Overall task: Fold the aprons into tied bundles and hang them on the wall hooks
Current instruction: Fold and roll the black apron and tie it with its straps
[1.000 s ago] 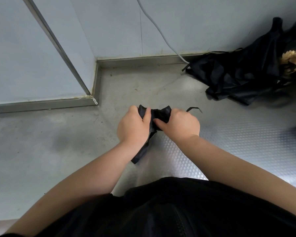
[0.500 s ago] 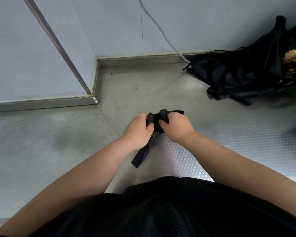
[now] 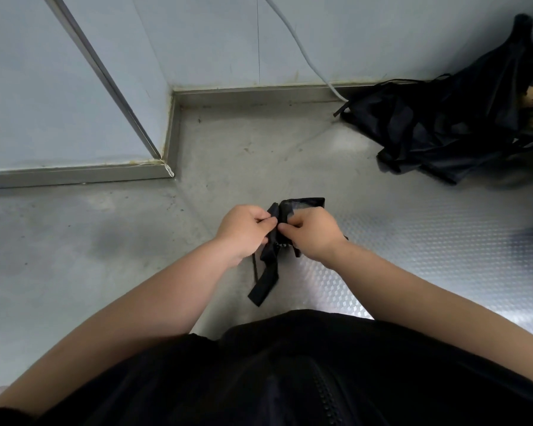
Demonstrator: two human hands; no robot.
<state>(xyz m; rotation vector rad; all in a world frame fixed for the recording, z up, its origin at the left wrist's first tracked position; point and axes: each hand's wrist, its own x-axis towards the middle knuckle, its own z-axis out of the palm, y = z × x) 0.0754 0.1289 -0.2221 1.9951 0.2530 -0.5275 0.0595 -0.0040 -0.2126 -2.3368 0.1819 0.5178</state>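
A small black apron bundle (image 3: 302, 205) is held in the air between both hands at the middle of the view. My left hand (image 3: 243, 232) pinches its left side with thumb and fingers. My right hand (image 3: 313, 233) pinches the right side, fingers curled round the cloth. A black strap (image 3: 263, 284) hangs down from the bundle below my hands. No wall hooks are in view.
A heap of loose black aprons (image 3: 450, 118) lies on the floor at the back right against the wall. A white cable (image 3: 302, 47) runs down the wall to it. A wall corner with metal skirting (image 3: 170, 130) juts out at the left.
Both hands have drawn nearer to my body with the bundle. The bundle has got tighter and a loose strap end at the right is no longer sticking out.
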